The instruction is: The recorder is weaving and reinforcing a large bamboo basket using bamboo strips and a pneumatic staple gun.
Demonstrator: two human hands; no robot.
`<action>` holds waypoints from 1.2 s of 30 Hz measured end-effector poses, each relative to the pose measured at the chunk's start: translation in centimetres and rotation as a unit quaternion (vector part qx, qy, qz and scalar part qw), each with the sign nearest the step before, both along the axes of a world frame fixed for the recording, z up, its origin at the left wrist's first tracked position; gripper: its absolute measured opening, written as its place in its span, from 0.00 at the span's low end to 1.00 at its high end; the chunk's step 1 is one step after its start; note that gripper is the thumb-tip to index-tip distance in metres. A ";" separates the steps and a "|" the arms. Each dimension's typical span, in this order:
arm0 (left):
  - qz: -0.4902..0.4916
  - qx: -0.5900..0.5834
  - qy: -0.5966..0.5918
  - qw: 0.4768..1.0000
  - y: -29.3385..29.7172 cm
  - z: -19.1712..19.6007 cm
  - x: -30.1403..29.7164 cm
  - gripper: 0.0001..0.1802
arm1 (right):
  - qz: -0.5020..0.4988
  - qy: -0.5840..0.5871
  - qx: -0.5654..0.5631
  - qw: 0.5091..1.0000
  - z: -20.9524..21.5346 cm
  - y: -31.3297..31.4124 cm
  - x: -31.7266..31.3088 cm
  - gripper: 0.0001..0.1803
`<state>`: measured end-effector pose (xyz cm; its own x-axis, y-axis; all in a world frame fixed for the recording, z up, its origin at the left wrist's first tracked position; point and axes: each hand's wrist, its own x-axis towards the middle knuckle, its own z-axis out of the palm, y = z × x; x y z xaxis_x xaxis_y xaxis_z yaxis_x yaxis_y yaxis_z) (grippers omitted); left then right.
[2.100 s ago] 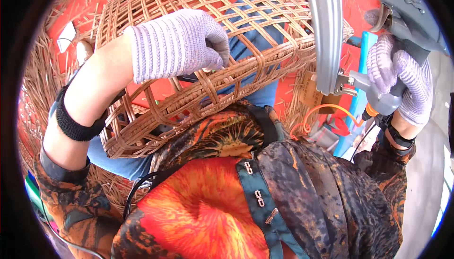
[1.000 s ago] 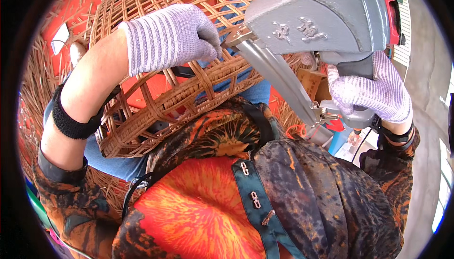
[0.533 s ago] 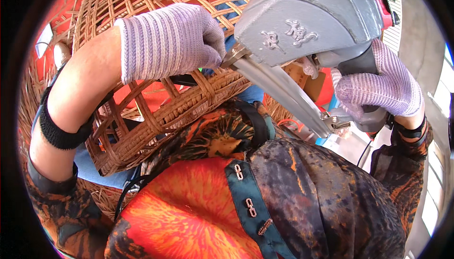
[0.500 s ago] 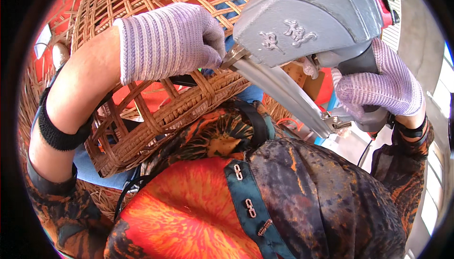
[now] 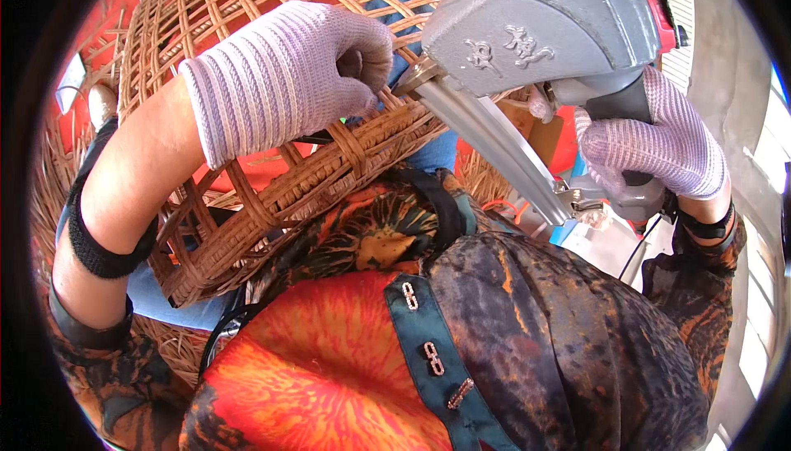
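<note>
My right hand (image 5: 667, 134), in a striped lilac-and-white knit glove, is wrapped round the black grip of a grey nail gun (image 5: 527, 31). The gun's long metal magazine slants down toward my body. Its nose meets the braided rim of a brown woven wicker basket (image 5: 329, 175). Just left of that nose is my left hand (image 5: 288, 76), in a matching glove, over the rim. Its thumb and fingers are curled into a closed pinch. The fingertips sit against the wickerwork, and whatever they pinch is hidden.
The basket's open lattice (image 5: 189, 18) spreads away at the upper left, across my lap. Loose wicker strips (image 5: 70, 171) litter the red floor at the left. A black cable (image 5: 638, 252) hangs below the gun's grip. Pale floor runs along the right side.
My left hand has drawn slightly left, its fingertips farther from the gun's nose. The nail gun has shifted a little to the right at its nose, still in my right hand's grip.
</note>
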<state>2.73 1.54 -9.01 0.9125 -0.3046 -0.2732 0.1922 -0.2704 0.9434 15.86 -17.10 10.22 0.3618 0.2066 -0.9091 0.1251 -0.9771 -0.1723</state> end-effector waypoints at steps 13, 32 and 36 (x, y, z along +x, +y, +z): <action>0.041 0.040 -0.130 0.990 0.5 -0.6 -1.0 0.07 | -0.050 0.018 0.052 0.997 0.9 -2.4 -0.9 0.29; 0.020 0.054 -0.038 0.998 2.8 -1.0 1.5 0.08 | -0.051 0.003 0.038 0.998 -0.5 -1.5 -3.3 0.26; 0.005 0.062 -0.071 0.996 3.0 -2.0 1.8 0.08 | -0.068 -0.028 0.060 0.996 -1.2 -1.9 -4.2 0.27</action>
<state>4.49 4.56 -11.03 0.9474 -0.2667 -0.1771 0.0634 -0.3860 0.9203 11.71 -19.02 9.06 0.4428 0.2587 -0.8585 0.0062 -0.9583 -0.2856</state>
